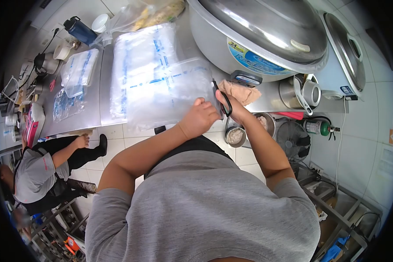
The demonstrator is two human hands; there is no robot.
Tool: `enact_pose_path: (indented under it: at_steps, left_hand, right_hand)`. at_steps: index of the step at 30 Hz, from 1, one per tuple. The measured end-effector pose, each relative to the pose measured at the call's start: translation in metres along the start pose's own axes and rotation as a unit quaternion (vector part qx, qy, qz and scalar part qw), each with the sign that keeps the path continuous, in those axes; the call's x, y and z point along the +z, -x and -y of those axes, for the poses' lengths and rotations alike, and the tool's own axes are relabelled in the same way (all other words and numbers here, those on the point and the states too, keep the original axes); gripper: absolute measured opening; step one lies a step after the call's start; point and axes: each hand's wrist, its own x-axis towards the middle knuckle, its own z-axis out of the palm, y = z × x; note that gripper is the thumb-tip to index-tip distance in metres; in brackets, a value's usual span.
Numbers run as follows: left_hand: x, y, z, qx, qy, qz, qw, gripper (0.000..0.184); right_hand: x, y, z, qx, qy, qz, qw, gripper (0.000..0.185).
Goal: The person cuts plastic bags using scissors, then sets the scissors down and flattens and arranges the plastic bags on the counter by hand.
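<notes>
My right hand [235, 109] holds a pair of black-handled scissors [225, 105], its fingers in the loops and the blades pointing away from me at the edge of the plastic. Close beside it, my left hand [198, 118] is closed at the near right corner of a clear plastic bag [190, 72]; its fingertips are partly hidden. This bag lies over a stack of clear plastic bags [139, 56] with blue print. Just past the scissors, a crumpled brown cloth [240, 92] rests on the steel table [108, 83].
A big lidded rice cooker [249, 48] stands at the back right, with metal pots [291, 92] beside it. More folded bags [79, 70] and a blue bottle [79, 30] are on the left. A seated co-worker [43, 170] is at left. Below the table stand a bowl [236, 136] and a fan [292, 140].
</notes>
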Motion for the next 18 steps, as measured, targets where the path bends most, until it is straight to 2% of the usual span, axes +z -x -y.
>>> enact_pose_path:
  at_steps: [1,4,7,8,11,14,18]
  left_hand:
    - [-0.002,0.001,-0.005,0.013,0.019,0.007,1.0,0.013]
    - [-0.012,-0.003,-0.009,0.023,0.066,0.004,0.998,0.014]
    - [-0.023,-0.002,-0.01,0.013,0.084,0.001,0.996,0.012]
    - [-0.026,0.0,-0.011,0.008,0.086,0.001,0.996,0.012]
    - [-0.039,0.008,-0.018,0.01,0.097,0.046,0.994,0.012]
    - [-0.06,0.003,-0.027,0.053,0.174,0.023,0.983,0.015]
    - [-0.102,0.005,-0.033,0.063,0.179,0.013,0.982,0.019]
  right_hand:
    - [0.004,-0.004,0.0,-0.017,-0.002,-0.028,0.999,0.085]
    - [0.014,-0.006,0.009,-0.004,-0.073,0.003,0.997,0.089]
    - [0.028,-0.012,0.001,0.021,-0.066,0.019,0.997,0.091]
    - [0.032,-0.014,-0.002,0.033,-0.069,0.003,0.997,0.092]
    - [0.043,-0.022,-0.008,-0.014,-0.079,-0.049,0.996,0.091]
    - [0.039,-0.03,0.003,-0.014,-0.079,-0.058,0.995,0.077]
    - [0.067,-0.021,0.046,-0.101,-0.137,-0.086,0.982,0.055]
